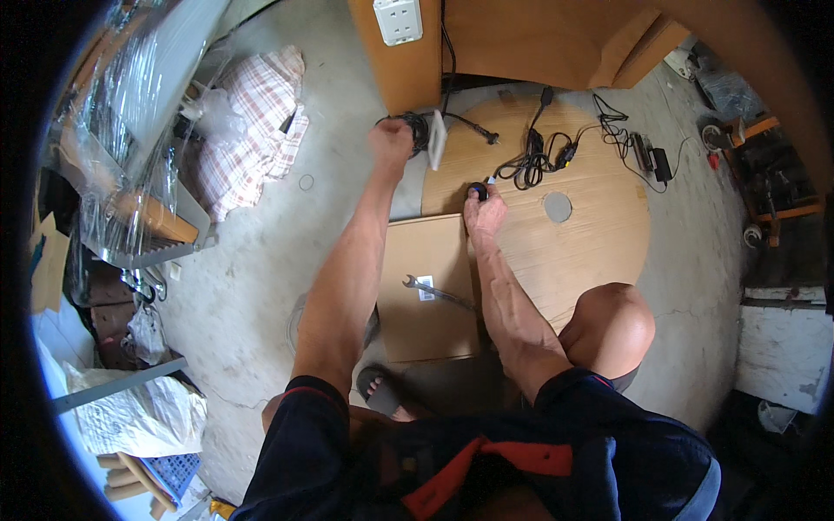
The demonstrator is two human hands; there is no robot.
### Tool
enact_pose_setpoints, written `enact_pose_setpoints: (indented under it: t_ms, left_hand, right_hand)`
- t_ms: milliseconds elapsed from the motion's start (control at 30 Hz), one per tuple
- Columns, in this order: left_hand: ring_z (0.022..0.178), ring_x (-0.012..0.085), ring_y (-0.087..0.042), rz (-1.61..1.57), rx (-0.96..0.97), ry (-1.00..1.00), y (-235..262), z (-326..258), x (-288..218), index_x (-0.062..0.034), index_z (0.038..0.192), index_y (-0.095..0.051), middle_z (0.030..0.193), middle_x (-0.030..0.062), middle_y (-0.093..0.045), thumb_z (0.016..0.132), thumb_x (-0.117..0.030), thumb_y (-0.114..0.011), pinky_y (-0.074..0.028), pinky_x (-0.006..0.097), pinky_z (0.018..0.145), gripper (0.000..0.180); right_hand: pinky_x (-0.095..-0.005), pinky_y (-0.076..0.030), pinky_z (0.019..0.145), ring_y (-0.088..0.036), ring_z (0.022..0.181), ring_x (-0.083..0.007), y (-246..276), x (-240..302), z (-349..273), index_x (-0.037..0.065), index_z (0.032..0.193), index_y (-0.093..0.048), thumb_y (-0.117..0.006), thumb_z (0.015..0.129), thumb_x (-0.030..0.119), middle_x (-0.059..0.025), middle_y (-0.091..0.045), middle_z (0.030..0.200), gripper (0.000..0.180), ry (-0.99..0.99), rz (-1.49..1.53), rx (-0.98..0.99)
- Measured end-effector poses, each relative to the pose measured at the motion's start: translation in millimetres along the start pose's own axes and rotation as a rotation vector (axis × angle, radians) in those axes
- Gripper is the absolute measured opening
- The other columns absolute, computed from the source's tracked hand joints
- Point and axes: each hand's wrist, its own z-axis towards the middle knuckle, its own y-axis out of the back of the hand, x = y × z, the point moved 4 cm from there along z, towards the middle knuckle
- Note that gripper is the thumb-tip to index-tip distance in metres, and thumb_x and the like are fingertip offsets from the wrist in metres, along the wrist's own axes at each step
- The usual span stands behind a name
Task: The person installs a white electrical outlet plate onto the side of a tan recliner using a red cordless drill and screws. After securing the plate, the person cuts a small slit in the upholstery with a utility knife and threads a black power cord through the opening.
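My left hand (393,141) is closed at the edge of a coiled black cable (420,132), its fingers partly hidden. Beside the coil a flat white rectangular piece (437,141) stands on edge. A black plug (491,137) lies to its right. In my right hand (486,213) is a small round black thing (475,188) that looks like a roll of tape, held over the round cardboard sheet (599,226). Farther off on that sheet is a bundled black cord (532,161). A spanner (439,293) rests on the flat cardboard box (426,334) between my forearms.
An orange-brown cabinet (521,43) with a white wall socket (398,21) stands at the far side. A black power adapter (661,165) lies on the floor to the right. Checked cloth (248,130) and plastic-wrapped goods (130,156) are at left.
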Motion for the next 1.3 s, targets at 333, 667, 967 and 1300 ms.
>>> enact_pose_setpoints:
  t_ms: [333, 667, 967, 1300]
  left_hand:
    - [0.127, 0.0393, -0.055, 0.564, 0.270, -0.507, -92.4, -60.3, 63.7, -0.0076, 0.142, -0.056, 0.139, 0.0230, -0.058, 0.081, -0.020, -0.076, -0.047, 0.046, 0.105, 0.065]
    - [0.117, 0.0431, -0.058, 0.824, 0.528, -0.443, -96.5, -52.5, 47.3, -0.0055, 0.111, -0.073, 0.125, 0.0178, -0.067, 0.084, -0.018, -0.069, -0.047, 0.052, 0.102, 0.030]
    - [0.110, 0.0403, -0.069, -0.423, 0.426, 0.206, -77.9, -46.5, -9.6, -0.0116, 0.152, -0.044, 0.142, 0.0199, -0.060, 0.091, -0.012, -0.051, -0.059, 0.046, 0.067, 0.062]
    - [0.129, 0.0433, -0.059, -1.005, 0.668, -0.048, -24.9, -46.9, -127.5, -0.0242, 0.163, -0.020, 0.157, 0.0230, -0.044, 0.081, -0.014, -0.052, -0.062, 0.046, 0.085, 0.090]
  right_hand:
    - [-0.0518, -0.055, 0.078, -0.068, 0.087, -0.0442, 27.9, -11.7, 14.1, 0.006, 0.110, -0.073, -0.070, 0.085, 0.018, -0.0234, -0.070, 0.094, 0.028, 0.165, -0.113, -0.057]
    - [-0.0515, -0.056, 0.080, -0.069, 0.089, -0.0424, 27.1, -12.8, 9.5, 0.007, 0.106, -0.073, -0.074, 0.084, 0.022, -0.0228, -0.071, 0.092, 0.027, 0.126, -0.155, 0.073]
    - [-0.0496, -0.057, 0.084, -0.071, 0.095, -0.0405, 34.2, -8.9, 29.4, 0.007, 0.107, -0.074, -0.071, 0.084, 0.022, -0.0241, -0.073, 0.098, 0.027, 0.101, -0.164, 0.164]
    - [-0.0474, -0.058, 0.083, -0.072, 0.093, -0.0392, 24.5, -20.9, 39.3, 0.007, 0.107, -0.072, -0.069, 0.084, 0.027, -0.0209, -0.074, 0.097, 0.031, 0.116, -0.157, 0.175]
